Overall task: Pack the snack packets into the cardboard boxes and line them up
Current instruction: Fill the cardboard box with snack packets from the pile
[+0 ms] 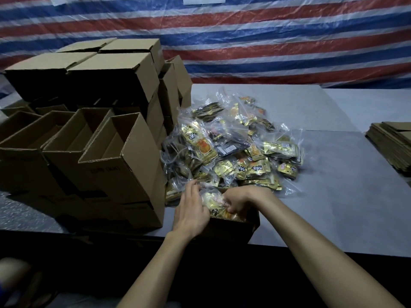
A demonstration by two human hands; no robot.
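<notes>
my right hand (240, 201) curls round a clear bag of snack packets (216, 205). left hand (191, 211) lies flat against its other side, fingers straight. the bag sits in the cardboard box (233, 230) right under both hands. packet pile (233, 152) just beyond the grip, open boxes (106, 150) to its left.

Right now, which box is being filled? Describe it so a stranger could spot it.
Find the grey table, then the shiny pile of snack packets on it. At the table's near edge, in front of the pile, sits one cardboard box. Unlike the stacked boxes at left, it stands alone, left hand and right hand on a packet bag inside.
</notes>
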